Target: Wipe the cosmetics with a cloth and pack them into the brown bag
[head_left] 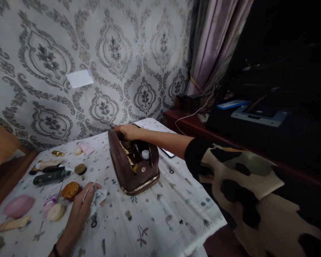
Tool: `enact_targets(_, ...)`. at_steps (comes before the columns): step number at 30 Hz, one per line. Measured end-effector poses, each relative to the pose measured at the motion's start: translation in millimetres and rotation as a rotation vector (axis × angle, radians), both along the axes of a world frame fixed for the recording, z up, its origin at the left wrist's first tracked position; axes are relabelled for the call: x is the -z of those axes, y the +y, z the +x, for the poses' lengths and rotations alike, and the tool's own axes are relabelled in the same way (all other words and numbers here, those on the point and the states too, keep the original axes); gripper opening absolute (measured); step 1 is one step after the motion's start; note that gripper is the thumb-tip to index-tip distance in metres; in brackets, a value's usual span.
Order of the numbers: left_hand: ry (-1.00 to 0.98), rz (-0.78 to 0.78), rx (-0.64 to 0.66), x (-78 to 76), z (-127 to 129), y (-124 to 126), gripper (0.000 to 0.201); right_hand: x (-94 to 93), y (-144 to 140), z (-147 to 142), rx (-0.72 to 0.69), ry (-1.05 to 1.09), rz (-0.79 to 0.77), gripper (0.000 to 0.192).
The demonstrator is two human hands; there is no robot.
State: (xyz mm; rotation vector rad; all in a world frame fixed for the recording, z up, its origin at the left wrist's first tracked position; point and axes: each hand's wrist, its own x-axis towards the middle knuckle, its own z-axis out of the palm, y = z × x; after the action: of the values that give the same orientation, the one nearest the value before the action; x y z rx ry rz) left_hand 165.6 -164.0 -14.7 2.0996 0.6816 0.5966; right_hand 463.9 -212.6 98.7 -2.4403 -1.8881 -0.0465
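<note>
A brown leather toiletry bag point(128, 171) stands open on a table covered with a white patterned cloth point(155, 221). Small bottles, one with a white cap point(145, 154), show inside it. My right hand point(127, 132) reaches across and grips the far top rim of the bag. My left hand point(83, 205) rests on the cloth to the bag's left, closed on a crumpled white wipe point(98, 196). Just beside that hand lies a round orange-lidded jar point(70, 190).
Cosmetics are scattered at the left: a dark green tube point(51, 177), a pink oval case point(18, 206), a round cream compact point(56, 212), a gold item point(57, 153). A phone point(168, 153) lies behind the bag. A dark cabinet point(256, 117) stands right; patterned wall behind.
</note>
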Motion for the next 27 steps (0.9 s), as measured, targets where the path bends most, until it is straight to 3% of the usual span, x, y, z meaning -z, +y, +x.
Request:
enact_targets(8, -0.019, 0.068, 0.002, 0.9, 1.0, -1.0, 0.051, -5.8, -2.3, -6.4, 0.003, -0.002, -0.015, 0.047)
enact_targets(12, 0.011, 0.086, 0.001, -2.5, 1.6, -3.3, 0.054, -17.9, -10.5, -12.0, 0.026, 0.029, 0.037, 0.031)
enact_targets(14, 0.028, 0.089, -0.005, -2.8, 1.2, -3.0, 0.053, -28.5, -18.7, -14.6, 0.045, 0.034, 0.098, 0.02)
enact_targets(16, 0.023, 0.096, 0.003, -1.8, 0.5, -2.0, 0.052, -39.4, -31.4, -19.4, 0.057, 0.045, 0.2, 0.021)
enact_targets(19, 0.009, 0.103, 0.023, 0.3, 0.2, -0.5, 0.051, -47.7, -59.2, -37.1, -0.001, 0.144, 0.483, 0.022)
enact_targets(22, 0.011, 0.093, 0.033, 0.8, 1.8, -0.5, 0.051, -37.7, -91.1, -69.6, -0.15, 0.276, 0.587, 0.025)
enact_targets(27, -0.013, 0.068, 0.052, 0.3, 4.8, -2.0, 0.045, 10.2, -125.7, -129.1, -0.509, 0.373, 0.522, 0.03)
